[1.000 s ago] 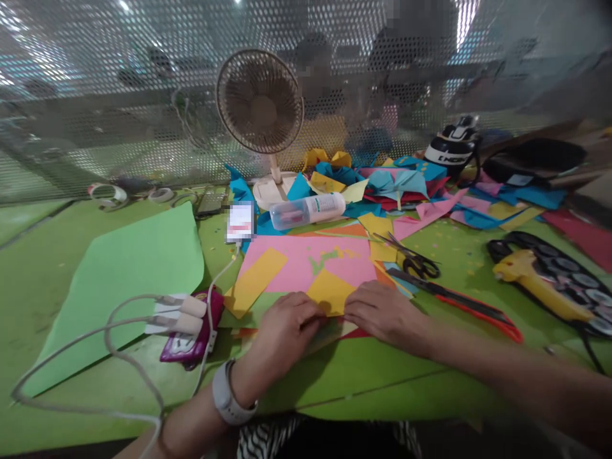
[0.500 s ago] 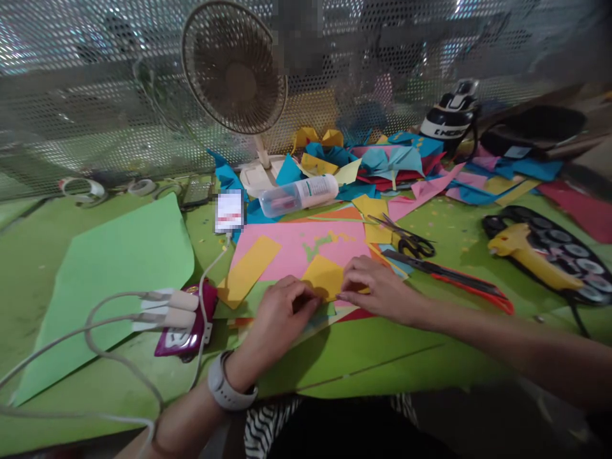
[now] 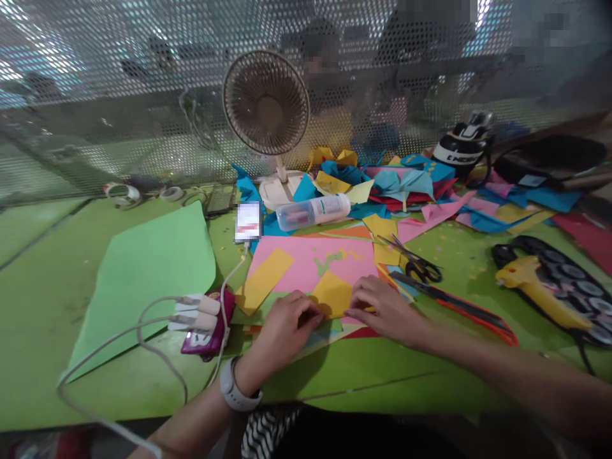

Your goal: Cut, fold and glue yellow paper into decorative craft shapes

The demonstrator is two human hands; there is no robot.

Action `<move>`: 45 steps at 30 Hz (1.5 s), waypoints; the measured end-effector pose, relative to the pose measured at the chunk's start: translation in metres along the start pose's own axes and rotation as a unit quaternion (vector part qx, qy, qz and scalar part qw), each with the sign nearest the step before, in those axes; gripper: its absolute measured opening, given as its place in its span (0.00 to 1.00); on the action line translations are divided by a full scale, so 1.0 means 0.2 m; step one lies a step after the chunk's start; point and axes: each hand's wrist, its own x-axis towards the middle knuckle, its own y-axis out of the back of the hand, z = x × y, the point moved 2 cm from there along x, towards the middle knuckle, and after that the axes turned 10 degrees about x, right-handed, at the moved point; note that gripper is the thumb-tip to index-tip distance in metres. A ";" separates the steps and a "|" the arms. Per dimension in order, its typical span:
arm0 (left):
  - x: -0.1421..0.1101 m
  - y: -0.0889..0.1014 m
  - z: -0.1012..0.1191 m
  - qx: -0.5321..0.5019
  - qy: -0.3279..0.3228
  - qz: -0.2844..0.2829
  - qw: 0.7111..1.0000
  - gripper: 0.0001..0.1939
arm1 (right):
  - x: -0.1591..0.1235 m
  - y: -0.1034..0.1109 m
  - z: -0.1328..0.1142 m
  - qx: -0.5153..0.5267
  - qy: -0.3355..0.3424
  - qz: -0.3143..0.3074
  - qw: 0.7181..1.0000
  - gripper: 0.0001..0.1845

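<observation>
Our left hand and right hand pinch opposite edges of the yellow paper, above the pink sheet's near edge. Beyond the pink sheet lies a bottle; behind it stands a fan.

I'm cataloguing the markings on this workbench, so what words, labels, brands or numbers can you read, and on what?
Black-and-white bottle: large capitals on the white band, too blurred to quote surely.
Clear bottle lying down: printed label, too small to read.
Phone: screen pixelated, unreadable.
Dark item at the back right: pale tag, too small to read.
I can read no text with certainty.
</observation>
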 end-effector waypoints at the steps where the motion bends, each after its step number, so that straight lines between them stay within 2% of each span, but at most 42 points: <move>1: 0.00 0.00 0.00 0.000 0.000 -0.003 1.000 0.06 | 0.00 0.00 0.00 -0.001 -0.002 -0.001 1.000 0.15; 10: 0.02 0.02 -0.03 -0.004 -0.010 -0.024 1.000 0.05 | 0.00 -0.01 -0.01 -0.003 -0.011 -0.011 1.000 0.12; 20: 0.01 0.01 -0.05 0.010 -0.003 -0.020 1.000 0.04 | 0.06 -0.01 0.00 0.004 -0.005 -0.038 0.999 0.13; 25: 0.01 0.00 -0.07 0.026 -0.020 -0.009 0.999 0.05 | 0.07 -0.01 0.02 0.004 0.003 -0.055 0.998 0.14; 31: 0.00 0.01 -0.04 0.034 -0.048 0.006 0.998 0.06 | 0.05 -0.01 0.02 0.005 0.013 -0.037 0.999 0.13; 37: -0.01 -0.01 -0.03 0.035 -0.029 0.031 0.998 0.07 | 0.02 -0.01 0.01 -0.002 -0.002 -0.024 1.000 0.13; 45: -0.04 -0.01 -0.04 0.056 0.030 0.054 0.997 0.09 | 0.00 -0.03 0.02 -0.008 -0.024 0.007 1.000 0.14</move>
